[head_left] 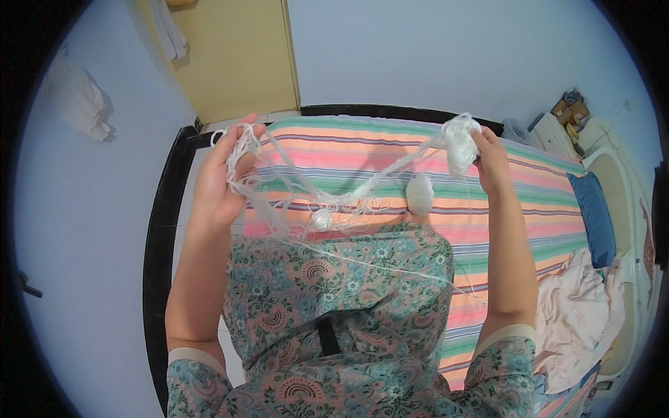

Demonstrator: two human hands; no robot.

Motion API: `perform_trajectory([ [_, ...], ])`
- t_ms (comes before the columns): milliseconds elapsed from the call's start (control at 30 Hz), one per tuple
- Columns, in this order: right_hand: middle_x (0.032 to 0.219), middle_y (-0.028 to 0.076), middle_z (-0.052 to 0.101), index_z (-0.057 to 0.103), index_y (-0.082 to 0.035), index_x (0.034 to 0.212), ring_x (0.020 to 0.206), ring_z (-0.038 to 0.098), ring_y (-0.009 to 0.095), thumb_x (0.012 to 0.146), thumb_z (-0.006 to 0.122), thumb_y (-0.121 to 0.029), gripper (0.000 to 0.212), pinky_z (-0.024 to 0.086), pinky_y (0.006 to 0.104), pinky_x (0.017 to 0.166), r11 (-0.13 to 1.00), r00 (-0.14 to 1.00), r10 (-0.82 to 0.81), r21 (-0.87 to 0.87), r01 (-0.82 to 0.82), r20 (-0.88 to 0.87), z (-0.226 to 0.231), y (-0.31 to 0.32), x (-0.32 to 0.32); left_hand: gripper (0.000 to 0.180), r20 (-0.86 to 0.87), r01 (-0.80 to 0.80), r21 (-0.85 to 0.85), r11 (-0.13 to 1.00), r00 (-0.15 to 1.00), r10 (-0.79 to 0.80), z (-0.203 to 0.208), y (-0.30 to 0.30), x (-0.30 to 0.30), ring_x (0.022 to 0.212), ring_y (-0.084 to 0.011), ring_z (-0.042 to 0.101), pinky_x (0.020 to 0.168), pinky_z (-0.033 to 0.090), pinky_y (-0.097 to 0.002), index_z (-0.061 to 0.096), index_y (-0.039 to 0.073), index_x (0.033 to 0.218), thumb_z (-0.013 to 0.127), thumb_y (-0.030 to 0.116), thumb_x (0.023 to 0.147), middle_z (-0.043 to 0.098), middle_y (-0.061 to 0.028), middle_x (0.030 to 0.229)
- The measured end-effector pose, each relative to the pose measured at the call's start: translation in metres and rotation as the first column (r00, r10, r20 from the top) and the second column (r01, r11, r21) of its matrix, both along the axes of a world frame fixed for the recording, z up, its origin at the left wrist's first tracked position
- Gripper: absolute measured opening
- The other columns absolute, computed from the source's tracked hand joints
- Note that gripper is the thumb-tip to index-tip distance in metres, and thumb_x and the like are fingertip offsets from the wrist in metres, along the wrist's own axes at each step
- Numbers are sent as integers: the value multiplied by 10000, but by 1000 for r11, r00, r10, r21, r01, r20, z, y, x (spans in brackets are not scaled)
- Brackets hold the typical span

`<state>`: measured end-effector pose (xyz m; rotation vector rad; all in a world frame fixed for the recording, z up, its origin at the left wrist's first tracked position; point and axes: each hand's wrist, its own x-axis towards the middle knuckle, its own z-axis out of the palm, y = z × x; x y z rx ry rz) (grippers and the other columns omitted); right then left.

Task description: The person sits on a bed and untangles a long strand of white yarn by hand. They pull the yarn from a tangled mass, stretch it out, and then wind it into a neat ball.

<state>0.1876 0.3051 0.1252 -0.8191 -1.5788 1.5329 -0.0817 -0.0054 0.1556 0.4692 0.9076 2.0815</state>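
Observation:
White yarn (pixel 380 180) hangs in a loose sagging skein between my two raised hands. My left hand (pixel 221 177) holds one end, with tangled loops lying across the palm and between thumb and fingers. At the other end, my right hand (pixel 492 159) grips a thick white bunch of yarn (pixel 460 145). Below the skein, a small white yarn ball (pixel 321 220) lies among loose curls of thread. A larger white yarn ball (pixel 419 194) rests nearer my right hand. One strand (pixel 376 265) runs across my patterned clothing toward the lower right.
Under the yarn is a bed with a striped sheet (pixel 529 216). A blue pillow (pixel 592 217) and a crumpled pale pink cloth (pixel 575 306) lie at the right, beside the headboard (pixel 631 209). A white cabinet (pixel 554 136) stands at the far right. A yellowish door (pixel 240 63) is at the back left.

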Motion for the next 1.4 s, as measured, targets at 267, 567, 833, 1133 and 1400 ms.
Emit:
perform_trajectory([
  [267, 1041, 97, 571, 500, -7, 1097, 953, 559, 180, 860, 512, -193, 302, 459, 346, 827, 996, 891, 5, -76, -45, -455, 96, 12, 61, 279, -49, -248, 186, 951, 964, 261, 0, -66, -107, 569, -63, 440, 477, 366, -191, 484, 29, 1143, 418, 191, 926, 569, -78, 1090],
  [567, 745, -5, 580, 611, -38, 837, 677, 511, 60, 784, 658, -200, 176, 414, 226, 599, 878, 868, 465, 35, -477, 177, 49, -148, -66, 299, -776, 121, -177, 977, 594, -214, -8, 13, 72, 919, -120, 499, 819, 397, -264, 502, 11, 1099, 549, 160, 844, 555, -54, 1021],
  [833, 582, -60, 450, 565, -115, 679, 533, 382, 40, 833, 595, -344, 277, 302, 211, 471, 891, 854, 453, -108, -441, 255, 43, -124, -50, 179, -729, -327, -445, 834, 673, -125, -14, -5, 30, 632, -53, 486, 553, 402, -224, 588, 42, 877, 568, 216, 840, 561, 10, 722],
  [1133, 620, -37, 457, 539, -100, 808, 459, 379, 39, 837, 597, -331, 240, 291, 173, 409, 828, 870, 125, -433, -357, -477, 17, -33, 30, 139, -520, -176, -496, 850, 845, -129, -47, -31, -36, 616, -89, 482, 563, 400, -226, 559, 35, 872, 552, 172, 849, 534, -8, 706],
  [1400, 978, 43, 577, 484, -47, 1156, 693, 525, 90, 805, 633, -237, 426, 456, 230, 618, 817, 822, 561, -228, -530, 98, -27, -160, -54, 192, 7, 345, -119, 931, 938, -346, -47, 1, 35, 742, -98, 556, 643, 471, -251, 535, 35, 1012, 556, 140, 853, 572, -14, 842],
])
